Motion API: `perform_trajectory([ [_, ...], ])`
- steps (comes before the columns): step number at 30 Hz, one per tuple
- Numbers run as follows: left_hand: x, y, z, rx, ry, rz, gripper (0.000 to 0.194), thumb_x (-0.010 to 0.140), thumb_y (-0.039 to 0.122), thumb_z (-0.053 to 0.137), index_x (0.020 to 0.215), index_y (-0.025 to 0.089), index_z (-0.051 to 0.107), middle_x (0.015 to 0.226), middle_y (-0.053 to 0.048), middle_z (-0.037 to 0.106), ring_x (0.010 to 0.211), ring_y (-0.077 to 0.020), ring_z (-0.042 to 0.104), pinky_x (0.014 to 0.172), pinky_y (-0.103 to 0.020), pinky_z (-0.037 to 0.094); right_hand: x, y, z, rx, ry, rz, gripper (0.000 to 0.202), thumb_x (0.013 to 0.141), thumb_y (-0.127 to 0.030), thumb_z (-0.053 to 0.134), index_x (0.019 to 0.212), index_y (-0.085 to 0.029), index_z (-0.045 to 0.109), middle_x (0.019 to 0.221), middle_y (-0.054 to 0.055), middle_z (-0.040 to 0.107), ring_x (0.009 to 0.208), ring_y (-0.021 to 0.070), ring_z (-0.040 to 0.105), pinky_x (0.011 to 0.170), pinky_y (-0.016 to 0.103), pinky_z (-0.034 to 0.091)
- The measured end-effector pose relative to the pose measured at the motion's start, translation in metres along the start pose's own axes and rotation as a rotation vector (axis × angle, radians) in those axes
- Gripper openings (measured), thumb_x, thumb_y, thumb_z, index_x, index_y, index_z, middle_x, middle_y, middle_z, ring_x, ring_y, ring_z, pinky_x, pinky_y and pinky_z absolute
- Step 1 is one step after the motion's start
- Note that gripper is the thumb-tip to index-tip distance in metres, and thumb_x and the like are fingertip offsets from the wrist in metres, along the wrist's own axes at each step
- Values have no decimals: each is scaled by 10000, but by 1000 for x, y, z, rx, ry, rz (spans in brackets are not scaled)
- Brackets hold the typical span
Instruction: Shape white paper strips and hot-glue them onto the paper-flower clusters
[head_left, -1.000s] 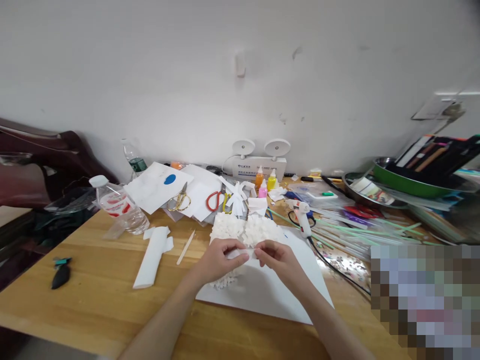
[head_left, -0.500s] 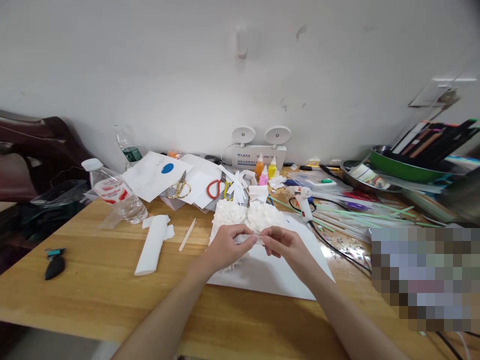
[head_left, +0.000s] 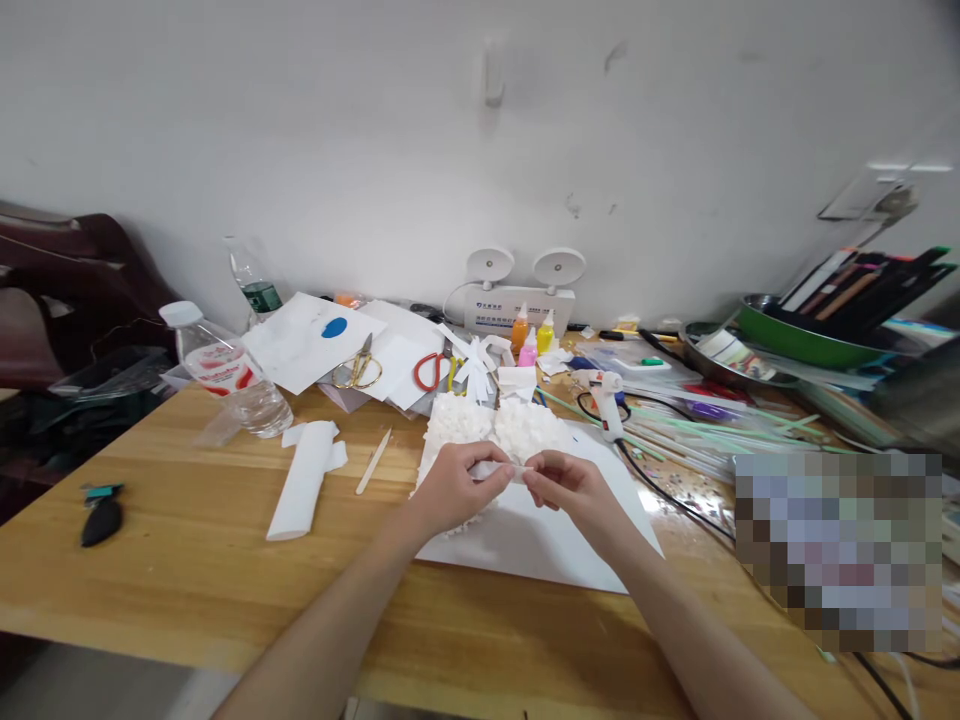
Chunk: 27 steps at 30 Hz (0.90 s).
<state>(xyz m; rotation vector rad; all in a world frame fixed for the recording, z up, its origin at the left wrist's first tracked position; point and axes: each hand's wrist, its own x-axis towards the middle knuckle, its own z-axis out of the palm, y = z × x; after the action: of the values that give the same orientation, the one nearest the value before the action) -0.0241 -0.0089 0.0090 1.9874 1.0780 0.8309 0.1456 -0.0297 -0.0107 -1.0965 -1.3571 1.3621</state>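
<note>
Between the fingertips of my left hand (head_left: 463,487) and my right hand (head_left: 568,482) is a small white paper strip (head_left: 486,468); both hands are closed on it in a pinch. They hover over a white sheet (head_left: 555,545) lying on the table. Behind my fingers, on that sheet, sit fluffy heaps of white paper bits (head_left: 531,428), partly hidden by the hands. To the left of my left hand lie a wooden craft stick (head_left: 373,462) and a flattened white paper tube (head_left: 304,482) with side tabs.
A hot glue gun (head_left: 604,400) with a black cord stands at the right. Gold scissors (head_left: 358,368), red-handled scissors (head_left: 427,372), paint bottles (head_left: 528,348) and a water bottle (head_left: 229,375) line the back. A green pan (head_left: 814,335) holds pens; a black clip-like object (head_left: 101,518) lies left.
The camera view has shifted slightly. My hands keep almost the same pinch on the paper strip, and the things on the table stay where they were.
</note>
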Motion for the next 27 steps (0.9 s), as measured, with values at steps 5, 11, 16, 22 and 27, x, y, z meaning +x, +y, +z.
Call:
perform_trajectory([
  [5,1,0,4,29,82,69,98,756,208,511,733,168,597,717,-2,626,674,-116,555,618,-199,408,-1,-2,1,-10,-4,-11,191,698,-355,620,691,-167,585,594,-16,504,527,83,427,498,230,368],
  [11,2,-2,10,58,104,98,111,770,203,485,755,172,590,736,-7,613,678,-118,538,625,-217,402,0,1,2,-81,70,-31,208,699,-371,615,720,-166,592,596,-8,524,538,96,457,506,238,399],
  [16,2,-2,11,25,96,53,149,795,230,467,784,176,606,749,-9,624,677,-119,533,617,-222,403,0,3,2,-130,117,-46,238,692,-407,613,721,-173,578,546,-17,497,503,105,453,473,245,400],
  [22,2,-2,13,-48,58,24,171,800,246,468,827,172,620,792,-24,630,716,-127,549,610,-218,418,0,5,1,-180,150,-76,241,703,-406,609,716,-167,587,569,-4,513,518,105,458,474,238,390],
  [27,2,0,14,-85,41,-2,178,795,238,478,835,159,632,794,-30,644,729,-131,566,620,-218,427,1,7,0,-216,174,-88,251,701,-417,611,700,-168,584,580,3,528,529,109,465,474,234,382],
])
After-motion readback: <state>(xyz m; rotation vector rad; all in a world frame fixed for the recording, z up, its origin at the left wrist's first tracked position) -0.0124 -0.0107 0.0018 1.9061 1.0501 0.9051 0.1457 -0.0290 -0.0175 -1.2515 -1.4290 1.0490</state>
